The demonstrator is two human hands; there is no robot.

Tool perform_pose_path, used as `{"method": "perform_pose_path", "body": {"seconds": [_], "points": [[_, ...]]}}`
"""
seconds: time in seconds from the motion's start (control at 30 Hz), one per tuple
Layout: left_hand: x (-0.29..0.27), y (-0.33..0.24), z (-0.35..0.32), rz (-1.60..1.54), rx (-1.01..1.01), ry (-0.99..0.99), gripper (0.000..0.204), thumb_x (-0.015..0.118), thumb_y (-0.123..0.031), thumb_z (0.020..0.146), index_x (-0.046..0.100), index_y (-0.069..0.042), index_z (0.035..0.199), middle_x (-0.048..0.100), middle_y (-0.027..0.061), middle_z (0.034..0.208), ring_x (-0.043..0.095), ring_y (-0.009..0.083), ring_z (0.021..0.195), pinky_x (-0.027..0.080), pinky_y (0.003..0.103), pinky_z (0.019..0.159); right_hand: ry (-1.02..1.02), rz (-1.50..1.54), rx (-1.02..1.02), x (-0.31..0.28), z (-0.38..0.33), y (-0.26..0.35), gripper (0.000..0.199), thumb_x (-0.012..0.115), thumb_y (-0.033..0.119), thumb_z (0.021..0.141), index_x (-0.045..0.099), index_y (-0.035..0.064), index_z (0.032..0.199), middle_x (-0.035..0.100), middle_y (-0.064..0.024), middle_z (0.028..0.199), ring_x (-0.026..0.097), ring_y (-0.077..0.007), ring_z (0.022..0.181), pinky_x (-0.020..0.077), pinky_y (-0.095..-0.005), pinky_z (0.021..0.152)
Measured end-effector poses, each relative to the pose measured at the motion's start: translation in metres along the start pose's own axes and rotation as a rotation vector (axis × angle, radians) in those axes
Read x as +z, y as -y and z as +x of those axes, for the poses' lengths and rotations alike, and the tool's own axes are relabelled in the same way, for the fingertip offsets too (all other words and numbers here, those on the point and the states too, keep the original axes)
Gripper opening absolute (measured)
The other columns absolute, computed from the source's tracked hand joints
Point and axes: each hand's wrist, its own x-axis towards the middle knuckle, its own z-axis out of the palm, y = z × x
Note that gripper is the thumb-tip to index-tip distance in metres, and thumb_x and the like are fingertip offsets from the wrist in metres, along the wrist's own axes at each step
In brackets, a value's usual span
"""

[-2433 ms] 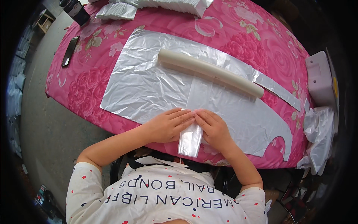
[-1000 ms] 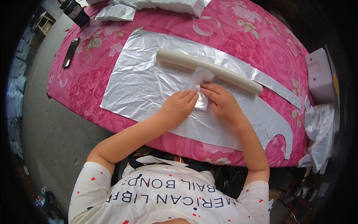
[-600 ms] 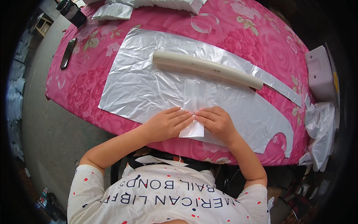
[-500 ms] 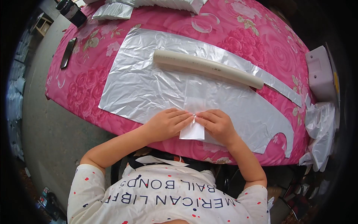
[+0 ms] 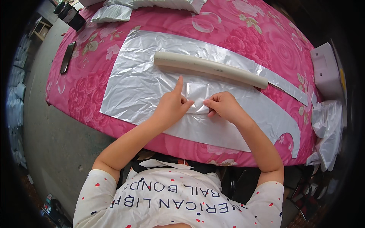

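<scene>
A small folded piece of whitish plastic film [image 5: 197, 93] lies on a large silvery plastic bag [image 5: 131, 72] spread over the table. My left hand [image 5: 171, 104] is at the film's left edge, index finger stretched forward and thumb apart, its tip near the film. At the lower right corner of the film, my right hand [image 5: 224, 107] pinches the edge between thumb and fingers. Just beyond both hands, a long beige tube [image 5: 209, 69] lies across the bag, slanting down to the right.
Pink flowered cloth [image 5: 87, 91] covers the table. Stacks of folded white bags [image 5: 112, 13] are at the far edge. A dark jar [image 5: 70, 16] and a dark phone-like object [image 5: 67, 57] lie at left. On the right are a white box [image 5: 325, 70] and hanging clear plastic bags [image 5: 326, 125].
Both hands have moved forward and spread apart. The film, earlier a long strip reaching toward me, is now folded into a small square farther from me. The left index finger has straightened.
</scene>
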Motion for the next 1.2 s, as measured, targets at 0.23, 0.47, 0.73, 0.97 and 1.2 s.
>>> {"method": "perform_pose_path", "body": {"seconds": [0.23, 0.47, 0.73, 0.97, 1.2], "points": [[-0.006, 0.001, -0.007, 0.247, 0.261, -0.167, 0.072, 0.066, -0.011, 0.077, 0.028, 0.004, 0.136, 0.059, 0.0156, 0.107, 0.061, 0.0208, 0.082, 0.050, 0.029, 0.066, -0.002, 0.009, 0.039, -0.001, 0.005, 0.000, 0.025, 0.062, 0.023, 0.085, 0.063, 0.0004, 0.075, 0.060, -0.0039, 0.063, 0.060, -0.0095, 0.055, 0.0378, -0.0212, 0.045], [0.033, 0.000, -0.005, 0.544, 0.573, -0.034, 0.070, 0.064, -0.033, 0.078, 0.039, 0.008, 0.129, 0.036, 0.0240, 0.136, 0.032, 0.0355, 0.130, 0.026, 0.047, 0.106, 0.002, 0.075, 0.041, -0.001, 0.009, -0.002, 0.024, 0.060, 0.018, 0.083, 0.063, -0.0031, 0.070, 0.061, -0.0075, 0.063, 0.062, -0.0144, 0.055, 0.0431, -0.0238, 0.048], [0.040, 0.004, -0.003, 0.649, 0.416, 0.044, 0.101, 0.057, -0.060, 0.074, 0.019, 0.007, 0.139, 0.016, 0.0281, 0.144, 0.011, 0.0378, 0.137, 0.006, 0.047, 0.111, -0.024, 0.041, 0.039, 0.002, 0.006, -0.004, 0.027, 0.059, 0.020, 0.084, 0.064, -0.0031, 0.071, 0.062, -0.0084, 0.064, 0.063, -0.0139, 0.055, 0.0457, -0.0251, 0.049], [0.038, 0.001, -0.002, 0.619, 0.431, 0.057, 0.107, 0.059, -0.064, 0.070, 0.018, 0.008, 0.138, 0.015, 0.0286, 0.144, 0.011, 0.0392, 0.137, 0.007, 0.048, 0.111, -0.300, -0.417, -0.199, 0.015, -0.011, -0.005, 0.017, 0.064, 0.018, 0.080, 0.064, 0.0020, 0.073, 0.064, -0.0085, 0.066, 0.061, -0.0201, 0.054, 0.0462, -0.0303, 0.051], [0.028, 0.010, -0.012, 0.507, 0.547, -0.055, 0.100, 0.056, -0.056, 0.077, 0.011, 0.010, 0.139, 0.006, 0.0288, 0.146, 0.006, 0.0389, 0.138, 0.005, 0.047, 0.111, -0.604, -0.738, -0.802, 0.030, -0.017, 0.001, 0.018, 0.065, 0.014, 0.075, 0.063, 0.0035, 0.090, 0.065, -0.0117, 0.090, 0.062, -0.0273, 0.082, 0.0491, -0.0360, 0.071]]}}
